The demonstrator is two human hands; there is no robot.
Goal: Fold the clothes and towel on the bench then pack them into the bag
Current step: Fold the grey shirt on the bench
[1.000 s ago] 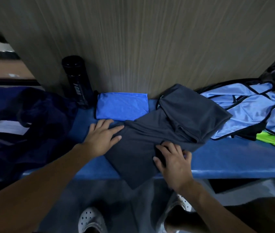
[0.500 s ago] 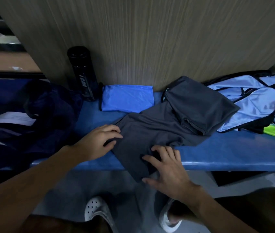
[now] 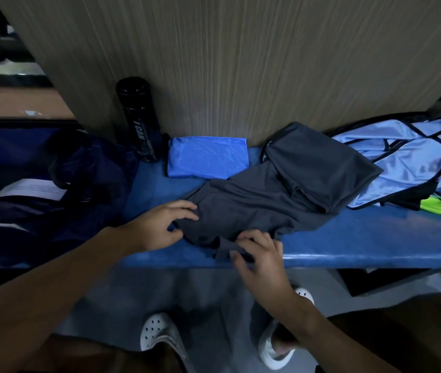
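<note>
Broadly, along the whole far side: a wood-grain wall [image 3: 240, 63]. Below it, running left to right, the blue surface [image 3: 362, 238]. On the left end, slumped and gaping, the dark navy bag [image 3: 38, 211], with a white sheet of paper [image 3: 33, 188] showing inside.

Sprawled over the middle of the surface, the grey garment [image 3: 254, 205]. Long axis on a slant, from near left up to far right. Far-right part already doubled over on itself and overlapping the edge of a pale blue garment [image 3: 407, 162], crumpled at the right end and not yet folded. Just under that, near side, a neon yellow-green scrap [image 3: 440, 208], too hidden to name.

Against the wall, left of the grey garment's far end and touching its edge, the blue towel [image 3: 208, 160], folded to a neat rectangle. Just left of that, upright, a black bottle [image 3: 139, 122].

Then the two grips, both at the grey garment's near-left end. Left grip [image 3: 157, 227] at the cloth's left edge, fingers curved over it and thumb beneath, seemingly pinching the hem. Right grip [image 3: 259, 254] at the near corner, right by the surface's front lip, fingers curled and pinching a bunched flap of the cloth.

Probably mid-fold on the grey garment: loose end in both grips, folded bulk lying away toward the far right, so likely a carry along that slanted axis onto the doubled part. Bag well to the left, nearer the left grip for packing later. On the floor below, pale perforated shoes [image 3: 157, 332].
</note>
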